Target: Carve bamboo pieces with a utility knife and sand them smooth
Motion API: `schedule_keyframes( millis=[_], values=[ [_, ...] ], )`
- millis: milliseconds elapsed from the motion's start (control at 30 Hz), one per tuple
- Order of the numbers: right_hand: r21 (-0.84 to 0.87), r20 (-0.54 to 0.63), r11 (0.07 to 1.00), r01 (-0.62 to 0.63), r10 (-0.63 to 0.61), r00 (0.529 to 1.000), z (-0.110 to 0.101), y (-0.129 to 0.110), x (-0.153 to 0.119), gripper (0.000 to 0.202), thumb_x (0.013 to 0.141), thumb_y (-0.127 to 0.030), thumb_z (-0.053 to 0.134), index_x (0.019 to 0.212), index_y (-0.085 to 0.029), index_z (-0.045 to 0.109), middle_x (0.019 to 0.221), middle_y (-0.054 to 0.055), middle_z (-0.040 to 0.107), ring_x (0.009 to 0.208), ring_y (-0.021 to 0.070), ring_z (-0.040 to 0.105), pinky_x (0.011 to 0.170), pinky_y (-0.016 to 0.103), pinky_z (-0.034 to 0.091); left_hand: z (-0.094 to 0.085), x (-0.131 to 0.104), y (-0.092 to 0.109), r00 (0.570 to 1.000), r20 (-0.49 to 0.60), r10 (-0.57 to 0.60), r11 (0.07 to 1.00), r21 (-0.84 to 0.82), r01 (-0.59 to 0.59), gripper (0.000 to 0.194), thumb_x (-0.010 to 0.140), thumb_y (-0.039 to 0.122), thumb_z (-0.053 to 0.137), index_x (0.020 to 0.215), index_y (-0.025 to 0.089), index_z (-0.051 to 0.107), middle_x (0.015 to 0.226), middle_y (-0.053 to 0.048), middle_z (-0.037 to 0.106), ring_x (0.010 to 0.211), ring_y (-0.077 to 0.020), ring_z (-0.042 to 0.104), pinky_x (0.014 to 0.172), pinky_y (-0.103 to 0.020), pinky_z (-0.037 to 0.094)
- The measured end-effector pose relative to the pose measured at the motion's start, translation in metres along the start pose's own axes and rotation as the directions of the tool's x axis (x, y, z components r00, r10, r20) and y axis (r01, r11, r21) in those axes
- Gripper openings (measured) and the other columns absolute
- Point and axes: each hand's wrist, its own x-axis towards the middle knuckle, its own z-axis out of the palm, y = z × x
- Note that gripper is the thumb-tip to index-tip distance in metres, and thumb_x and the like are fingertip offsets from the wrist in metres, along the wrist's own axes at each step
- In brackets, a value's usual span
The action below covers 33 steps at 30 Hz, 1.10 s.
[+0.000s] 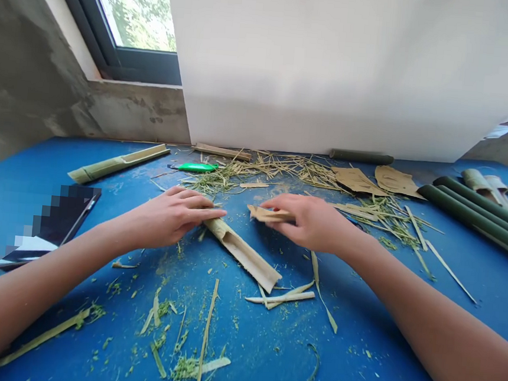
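A split bamboo piece lies slantwise on the blue table, its hollow side up at the near end. My left hand is closed over its far end, fingers pressed on it; the thumb is mostly hidden. To the right, my right hand pinches a folded piece of tan sandpaper, held apart from the bamboo. Pale bamboo strips lie just below the bamboo's near end.
Behind my hands are a green utility knife, another cut bamboo piece, a shavings heap and brown paper sheets. Dark green bamboo tubes lie right; a phone lies left. A white board stands behind.
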Motion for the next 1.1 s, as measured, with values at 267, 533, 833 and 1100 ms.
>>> schedule_keyframes(
  millis=[267, 533, 833, 1100],
  values=[
    [-0.050, -0.226, 0.998, 0.041, -0.051, 0.973, -0.002, -0.008, -0.001, 0.033, 0.105, -0.037, 0.046, 0.099, -0.018, 0.073, 0.096, 0.009, 0.075, 0.083, 0.0214, 0.068, 0.069, 0.031, 0.047, 0.021, 0.018, 0.037, 0.995, -0.098, -0.021, 0.986, -0.164, 0.005, 0.040, 0.094, 0.014, 0.047, 0.131, 0.019, 0.060, 0.130, -0.012, 0.065, 0.121, -0.0274, 0.058, 0.114, -0.051, 0.040],
    [0.031, -0.237, 0.782, 0.622, -0.599, 0.765, 0.033, -0.048, -0.001, 0.027, 0.102, -0.016, 0.053, 0.124, -0.018, 0.069, 0.123, 0.007, 0.075, 0.115, 0.0183, 0.067, 0.098, 0.034, 0.050, 0.032, 0.012, 0.013, 0.984, -0.170, 0.048, 0.851, -0.510, -0.129, 0.022, 0.094, 0.016, 0.053, 0.108, 0.020, 0.069, 0.135, -0.013, 0.067, 0.141, -0.0256, 0.052, 0.118, -0.043, 0.044],
    [-0.062, -0.253, 0.694, 0.717, -0.706, 0.661, 0.041, -0.066, 0.000, 0.028, 0.105, -0.019, 0.052, 0.128, -0.021, 0.068, 0.131, 0.002, 0.072, 0.126, 0.0162, 0.060, 0.112, 0.035, 0.045, 0.037, 0.022, 0.004, 0.975, -0.139, -0.174, 0.672, -0.740, 0.015, 0.036, 0.096, 0.019, 0.044, 0.115, 0.022, 0.074, 0.134, -0.003, 0.071, 0.139, -0.0239, 0.055, 0.121, -0.043, 0.043],
    [0.239, 0.041, 0.761, 0.604, -0.629, 0.776, 0.050, -0.080, 0.001, 0.037, 0.095, -0.017, 0.054, 0.129, -0.014, 0.067, 0.134, 0.008, 0.070, 0.130, 0.0197, 0.059, 0.121, 0.037, 0.034, 0.039, 0.028, 0.014, 0.960, -0.190, -0.207, 0.819, -0.570, 0.064, 0.034, 0.103, 0.032, 0.042, 0.112, 0.020, 0.072, 0.137, -0.008, 0.067, 0.142, -0.0230, 0.050, 0.123, -0.046, 0.038]
  ],
)
